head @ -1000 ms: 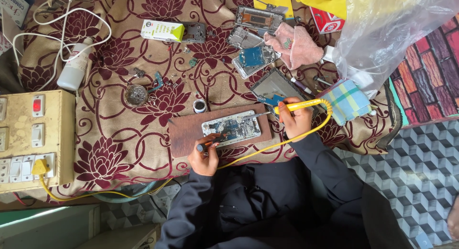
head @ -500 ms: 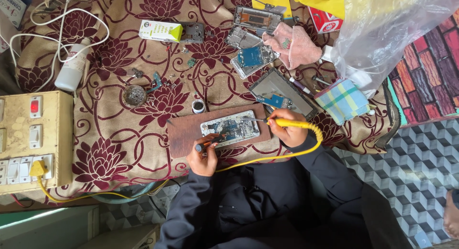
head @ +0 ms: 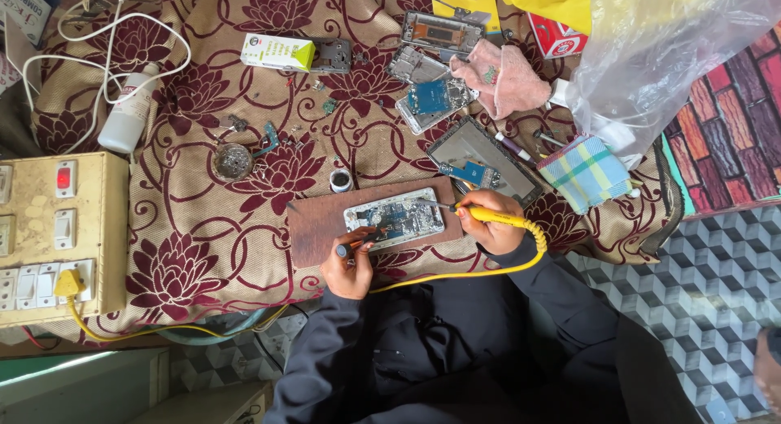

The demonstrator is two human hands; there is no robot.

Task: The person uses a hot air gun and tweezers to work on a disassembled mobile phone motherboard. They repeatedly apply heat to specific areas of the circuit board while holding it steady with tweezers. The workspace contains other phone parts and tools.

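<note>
An opened phone (head: 396, 218) lies with its circuit board up on a brown wooden board (head: 319, 226), on a maroon flowered cloth. My right hand (head: 490, 229) grips a yellow soldering iron (head: 496, 218), and its tip touches the phone's right end. The iron's yellow cord loops past my lap toward the left. My left hand (head: 350, 265) holds a thin tool with an orange shaft and blue cap (head: 355, 244), its point resting on the phone's left end.
A beige switch box (head: 50, 237) with a yellow plug sits at the left. On the cloth lie several dismantled phones (head: 431, 98), a dark phone frame (head: 482, 159), a white bottle (head: 128, 115), a small tin (head: 233, 161), a pink cloth (head: 508, 78), a checked cloth (head: 584, 170) and a plastic bag (head: 675, 50).
My right hand has moved down and left, bringing the soldering iron from the dark phone frame to the right end of the phone on the board. My left hand has stayed put.
</note>
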